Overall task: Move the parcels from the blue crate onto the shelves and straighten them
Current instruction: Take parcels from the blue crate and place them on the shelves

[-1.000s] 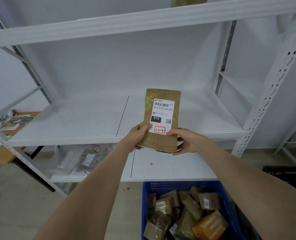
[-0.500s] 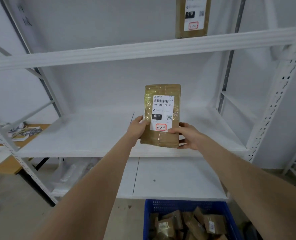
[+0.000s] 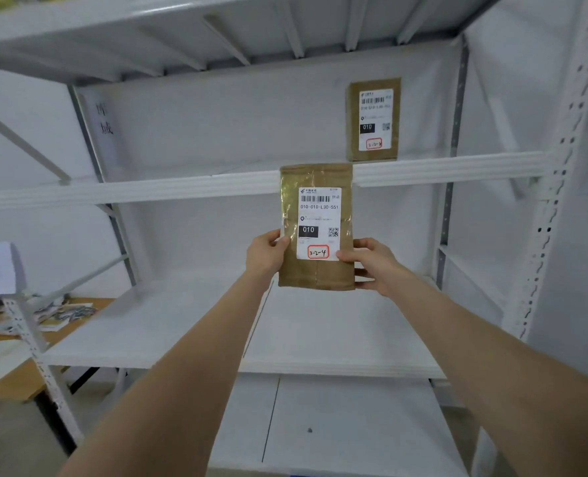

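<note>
1. Higher now: the parcel (image 3: 316,228) has risen to the front edge of the upper shelf (image 3: 458,168).
2. The left hand (image 3: 266,254) and the right hand (image 3: 371,263) pinch its lower sides, label outward, likely to stand it beside the other parcel (image 3: 373,120).

The person's bare left hand (image 3: 266,254) and bare right hand (image 3: 375,265) are uncovered, with the thumbs and knuckles plainly in view. The bare left forearm (image 3: 189,370) and bare right forearm (image 3: 485,349) run unclothed from the wrists to the lower edge of the view.
</note>
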